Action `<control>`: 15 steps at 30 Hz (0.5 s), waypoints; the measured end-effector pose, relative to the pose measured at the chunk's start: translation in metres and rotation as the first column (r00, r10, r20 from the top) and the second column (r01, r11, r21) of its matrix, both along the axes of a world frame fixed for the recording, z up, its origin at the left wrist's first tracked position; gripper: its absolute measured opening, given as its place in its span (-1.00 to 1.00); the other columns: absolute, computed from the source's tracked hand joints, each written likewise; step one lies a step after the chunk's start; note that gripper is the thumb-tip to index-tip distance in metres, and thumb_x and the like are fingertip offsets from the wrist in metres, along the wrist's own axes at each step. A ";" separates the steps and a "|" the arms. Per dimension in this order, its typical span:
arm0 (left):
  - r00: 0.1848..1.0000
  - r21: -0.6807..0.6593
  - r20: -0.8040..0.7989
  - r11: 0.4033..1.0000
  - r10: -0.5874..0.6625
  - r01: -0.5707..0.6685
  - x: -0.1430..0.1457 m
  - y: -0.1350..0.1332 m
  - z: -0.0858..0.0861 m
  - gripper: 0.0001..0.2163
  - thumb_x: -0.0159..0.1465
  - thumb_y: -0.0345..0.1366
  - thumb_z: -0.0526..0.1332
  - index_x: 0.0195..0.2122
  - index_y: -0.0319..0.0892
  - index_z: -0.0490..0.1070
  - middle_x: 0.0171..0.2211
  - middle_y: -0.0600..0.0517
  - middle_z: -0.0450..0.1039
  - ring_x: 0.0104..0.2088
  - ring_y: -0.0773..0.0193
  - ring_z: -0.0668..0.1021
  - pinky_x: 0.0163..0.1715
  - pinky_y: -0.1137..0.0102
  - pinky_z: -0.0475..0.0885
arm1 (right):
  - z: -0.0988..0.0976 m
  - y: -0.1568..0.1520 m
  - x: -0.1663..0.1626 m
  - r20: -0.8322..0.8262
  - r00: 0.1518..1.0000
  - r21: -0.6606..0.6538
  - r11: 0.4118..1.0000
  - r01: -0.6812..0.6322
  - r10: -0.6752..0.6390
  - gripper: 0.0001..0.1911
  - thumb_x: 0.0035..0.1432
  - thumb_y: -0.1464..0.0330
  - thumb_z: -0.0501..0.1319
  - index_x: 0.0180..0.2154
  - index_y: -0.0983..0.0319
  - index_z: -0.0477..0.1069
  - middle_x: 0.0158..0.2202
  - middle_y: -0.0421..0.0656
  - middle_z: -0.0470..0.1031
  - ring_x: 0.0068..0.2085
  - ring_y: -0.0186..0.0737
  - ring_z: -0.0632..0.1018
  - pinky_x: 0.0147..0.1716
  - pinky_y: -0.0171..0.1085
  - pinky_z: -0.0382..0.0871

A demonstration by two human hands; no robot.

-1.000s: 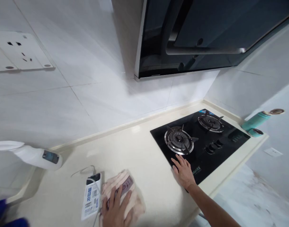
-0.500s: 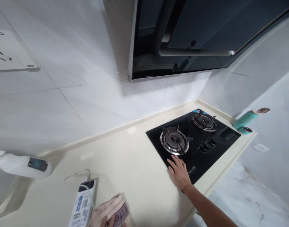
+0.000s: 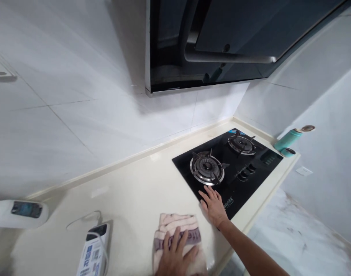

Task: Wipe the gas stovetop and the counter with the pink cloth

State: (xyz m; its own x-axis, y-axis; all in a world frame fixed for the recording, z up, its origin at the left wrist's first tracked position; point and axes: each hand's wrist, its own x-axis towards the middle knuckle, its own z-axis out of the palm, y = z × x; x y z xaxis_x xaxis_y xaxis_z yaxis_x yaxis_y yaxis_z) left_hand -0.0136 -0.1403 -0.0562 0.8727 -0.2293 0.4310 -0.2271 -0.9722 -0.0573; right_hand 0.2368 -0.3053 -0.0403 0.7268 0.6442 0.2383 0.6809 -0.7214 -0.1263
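Note:
My left hand (image 3: 174, 255) lies flat with spread fingers on a folded pink striped cloth (image 3: 177, 232) near the front edge of the cream countertop (image 3: 141, 191). My right hand (image 3: 212, 205) rests open, palm down, on the front left corner of the black glass gas hob (image 3: 230, 168), just in front of the left burner (image 3: 206, 168). The cloth sits close to the left of my right hand. The second burner (image 3: 241, 144) lies further back on the right.
A white power bank (image 3: 92, 249) with a cable lies at the front left. A white bottle (image 3: 18, 212) lies on its side at the far left. A teal flask (image 3: 287, 138) stands beyond the hob. A dark range hood (image 3: 221, 42) hangs overhead.
My left hand has slid the cloth to the right along the counter, from beside the power bank to close by my right hand. My right hand has stayed on the hob corner.

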 end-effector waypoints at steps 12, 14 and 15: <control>0.943 -0.302 -0.219 0.902 0.250 -0.309 0.090 0.017 0.022 -0.44 0.26 0.09 0.32 0.29 0.20 0.40 0.43 -0.06 0.29 0.42 -0.19 0.27 0.38 -0.17 -0.04 | -0.004 -0.002 0.004 0.005 1.000 0.004 1.000 -0.016 0.016 -0.56 0.46 0.32 0.07 0.26 0.03 0.47 0.40 -0.06 0.35 0.44 0.04 0.29 0.35 0.09 0.19; 0.920 -0.259 -0.160 0.884 0.358 -0.389 0.080 0.035 0.021 -0.47 0.27 0.03 0.32 0.27 0.15 0.43 0.41 -0.09 0.33 0.40 -0.20 0.29 0.38 -0.15 -0.08 | -0.008 -0.003 0.005 0.016 1.000 0.004 1.000 -0.012 0.012 -0.56 0.45 0.32 0.08 0.26 0.03 0.48 0.40 -0.06 0.36 0.43 0.04 0.30 0.35 0.09 0.19; 0.907 -0.236 -0.134 0.876 0.400 -0.421 0.072 0.043 0.021 -0.49 0.28 0.00 0.31 0.26 0.13 0.44 0.40 -0.09 0.34 0.39 -0.19 0.29 0.39 -0.15 -0.09 | -0.009 -0.003 0.005 0.021 1.000 0.005 1.000 -0.012 0.012 -0.56 0.45 0.32 0.08 0.26 0.03 0.48 0.40 -0.06 0.36 0.43 0.04 0.30 0.35 0.09 0.19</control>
State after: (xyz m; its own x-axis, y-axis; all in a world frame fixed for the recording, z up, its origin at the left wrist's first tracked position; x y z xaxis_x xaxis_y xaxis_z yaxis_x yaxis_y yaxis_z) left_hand 0.0588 -0.0976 -0.0356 0.8977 0.2648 0.3522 0.2021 -0.9577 0.2049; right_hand 0.2417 -0.3082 -0.0496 0.7139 0.6514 0.2569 0.6919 -0.7126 -0.1159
